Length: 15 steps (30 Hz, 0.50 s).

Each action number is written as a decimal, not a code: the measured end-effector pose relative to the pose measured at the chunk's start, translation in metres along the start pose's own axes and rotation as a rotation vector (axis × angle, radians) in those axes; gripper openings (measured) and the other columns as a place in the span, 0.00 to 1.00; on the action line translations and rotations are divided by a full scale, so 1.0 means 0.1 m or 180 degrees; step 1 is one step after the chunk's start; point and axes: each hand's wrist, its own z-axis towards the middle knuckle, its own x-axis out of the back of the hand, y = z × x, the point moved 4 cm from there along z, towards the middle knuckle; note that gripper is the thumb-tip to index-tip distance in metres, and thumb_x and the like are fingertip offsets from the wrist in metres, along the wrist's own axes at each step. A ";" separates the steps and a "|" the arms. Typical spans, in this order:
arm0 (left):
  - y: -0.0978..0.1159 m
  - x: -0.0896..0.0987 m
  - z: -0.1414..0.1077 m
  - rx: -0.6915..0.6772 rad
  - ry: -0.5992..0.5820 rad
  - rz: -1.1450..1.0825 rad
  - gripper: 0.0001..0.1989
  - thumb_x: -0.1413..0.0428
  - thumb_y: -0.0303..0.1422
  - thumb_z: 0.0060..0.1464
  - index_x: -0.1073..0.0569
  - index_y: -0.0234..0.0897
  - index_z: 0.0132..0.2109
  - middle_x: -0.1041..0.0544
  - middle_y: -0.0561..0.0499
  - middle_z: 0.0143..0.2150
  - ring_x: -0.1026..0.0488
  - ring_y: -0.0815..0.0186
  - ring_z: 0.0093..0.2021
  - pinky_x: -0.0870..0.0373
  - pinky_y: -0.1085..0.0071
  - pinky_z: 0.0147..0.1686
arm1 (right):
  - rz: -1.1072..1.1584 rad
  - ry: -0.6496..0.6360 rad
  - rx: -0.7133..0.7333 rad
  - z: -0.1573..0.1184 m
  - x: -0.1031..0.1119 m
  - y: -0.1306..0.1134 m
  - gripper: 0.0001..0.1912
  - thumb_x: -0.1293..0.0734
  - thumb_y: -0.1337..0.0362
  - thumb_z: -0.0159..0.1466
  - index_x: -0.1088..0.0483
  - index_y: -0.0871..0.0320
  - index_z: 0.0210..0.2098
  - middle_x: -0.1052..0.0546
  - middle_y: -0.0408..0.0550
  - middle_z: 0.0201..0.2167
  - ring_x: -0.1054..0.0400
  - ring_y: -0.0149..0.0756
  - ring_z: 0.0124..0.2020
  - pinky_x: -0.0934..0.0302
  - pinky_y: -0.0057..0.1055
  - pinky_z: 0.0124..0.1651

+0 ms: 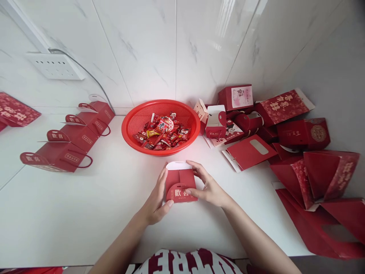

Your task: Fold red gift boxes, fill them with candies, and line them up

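Note:
Between my two hands is a small red gift box (180, 190) with light characters on its front flap and a white-lined flap standing at the back. My left hand (157, 198) grips its left side, thumb at the lower front corner. On the right side, my right hand (207, 185) holds it, with the thumb across the front flap and the fingers at the back corner. Just beyond the box stands a red plastic basket (127, 131) holding many wrapped candies (164, 131).
Folded red gift boxes (68, 148) with cord handles stand in a row at the left. A heap of red boxes (251, 150) covers the right side of the white table (114, 213). Behind is a tiled wall (154, 49) with a power socket (55, 66).

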 end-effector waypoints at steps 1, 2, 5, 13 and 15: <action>0.00 0.00 0.00 -0.0004 0.0017 -0.0033 0.42 0.54 0.40 0.65 0.76 0.46 0.72 0.71 0.48 0.75 0.73 0.48 0.74 0.66 0.44 0.70 | -0.0046 0.0018 0.0079 0.00 0.00 -0.02 0.38 0.27 0.62 0.61 0.46 0.45 0.66 0.40 0.49 0.65 0.42 0.42 0.64 0.47 0.44 0.68; -0.01 0.00 0.01 -0.0002 0.0024 -0.0057 0.43 0.54 0.40 0.65 0.78 0.45 0.72 0.72 0.47 0.75 0.73 0.48 0.74 0.66 0.44 0.69 | -0.0099 0.0032 0.0162 -0.01 0.01 -0.03 0.35 0.27 0.63 0.61 0.42 0.46 0.64 0.37 0.50 0.63 0.42 0.42 0.64 0.47 0.44 0.67; 0.01 0.01 0.04 0.0004 -0.0021 -0.0005 0.42 0.55 0.42 0.64 0.75 0.43 0.72 0.71 0.46 0.75 0.70 0.47 0.74 0.63 0.43 0.69 | -0.0314 -0.0039 0.0397 -0.05 -0.01 -0.07 0.20 0.29 0.63 0.63 0.32 0.49 0.54 0.34 0.50 0.59 0.40 0.42 0.63 0.45 0.44 0.66; 0.09 0.09 0.13 -0.0125 -0.0095 0.0275 0.30 0.53 0.43 0.62 0.44 0.40 0.68 0.54 0.41 0.73 0.60 0.44 0.73 0.52 0.42 0.67 | -0.0721 -0.0094 0.0497 -0.08 -0.03 -0.07 0.11 0.34 0.63 0.68 0.26 0.52 0.49 0.35 0.51 0.60 0.40 0.41 0.63 0.43 0.42 0.65; 0.09 0.10 0.15 -0.0109 -0.0070 0.0356 0.27 0.53 0.42 0.63 0.41 0.39 0.66 0.48 0.41 0.71 0.58 0.46 0.73 0.50 0.43 0.67 | -0.0791 -0.0085 0.0484 -0.07 -0.04 -0.07 0.10 0.35 0.63 0.69 0.26 0.53 0.48 0.35 0.52 0.60 0.40 0.42 0.62 0.43 0.43 0.65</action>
